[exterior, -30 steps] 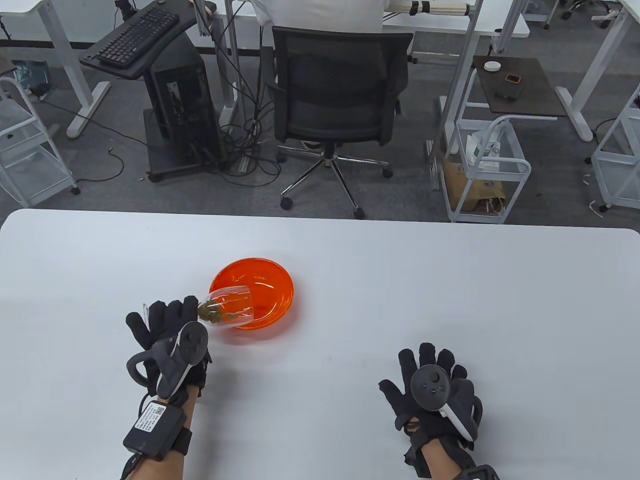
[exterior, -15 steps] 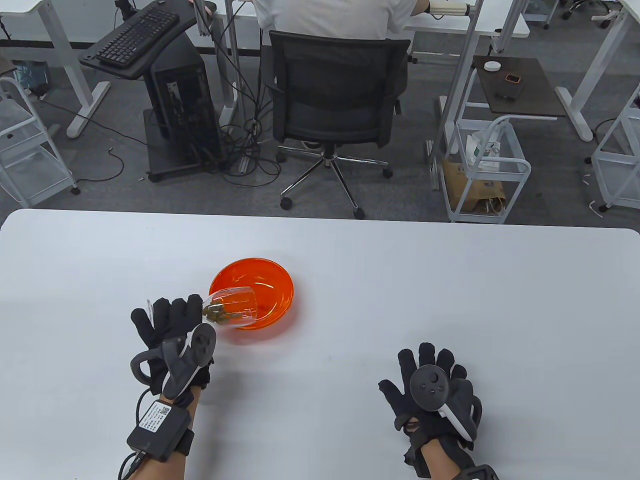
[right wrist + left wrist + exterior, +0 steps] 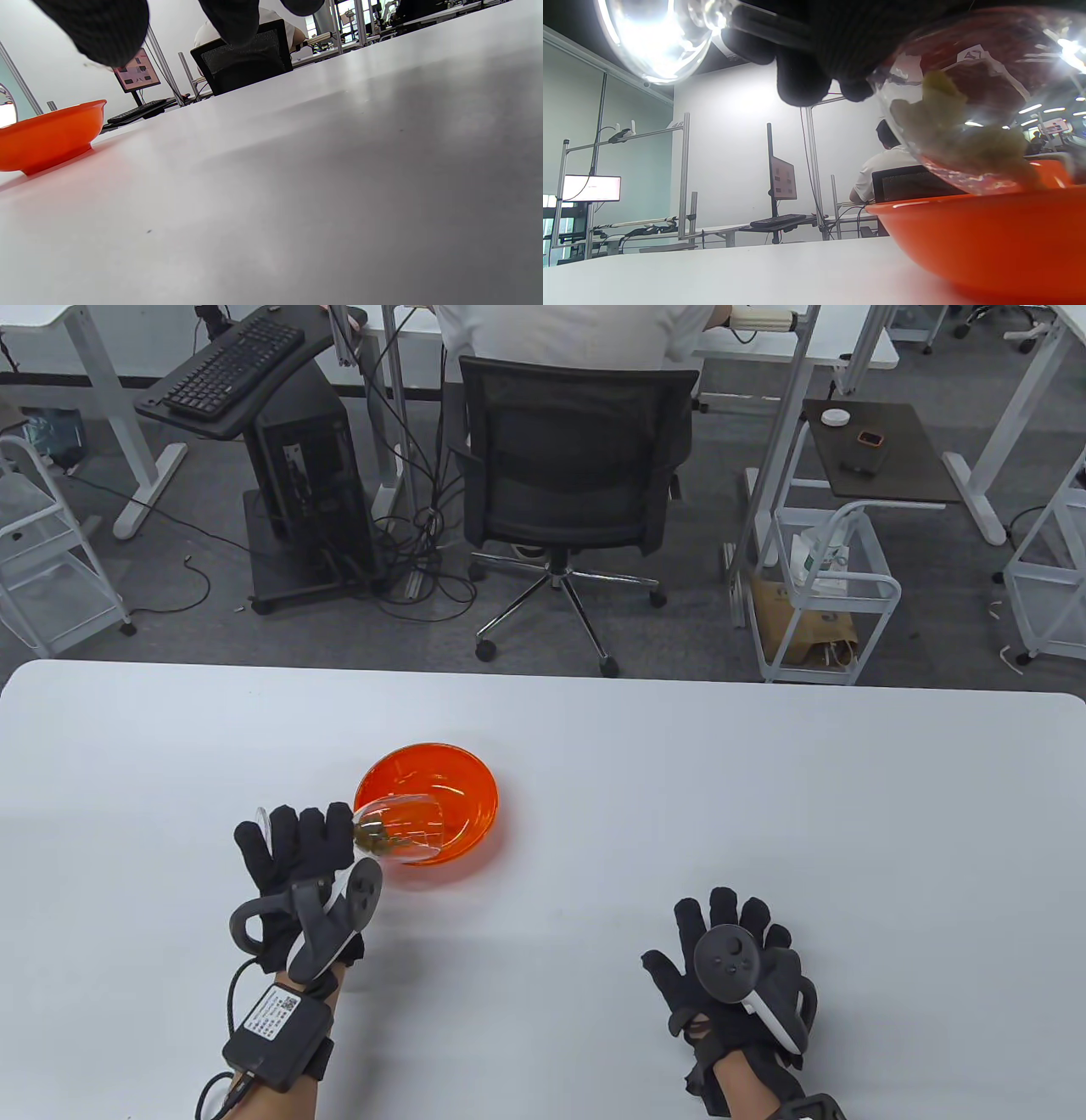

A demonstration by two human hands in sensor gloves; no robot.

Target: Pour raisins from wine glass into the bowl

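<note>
My left hand (image 3: 297, 848) grips a clear wine glass (image 3: 399, 831) by its stem and holds it tipped on its side, mouth over the near-left rim of the orange bowl (image 3: 475, 793). Greenish raisins (image 3: 373, 838) lie in the glass near the stem end. In the left wrist view the glass (image 3: 988, 84) hangs just above the bowl's rim (image 3: 967, 237), the raisins (image 3: 958, 131) lie along its lower wall, and the glass foot (image 3: 653, 38) shows at the top left. My right hand (image 3: 734, 967) rests flat on the table, fingers spread, holding nothing.
The white table (image 3: 764, 814) runs wide to the right of the bowl. The bowl also shows at the left edge of the right wrist view (image 3: 46, 135). Beyond the far edge are an office chair (image 3: 568, 466) with a seated person, desks and carts.
My left hand has moved forward and a little right, tipping the glass further over the bowl. The raisins have slid slightly toward the mouth. My right hand has not moved.
</note>
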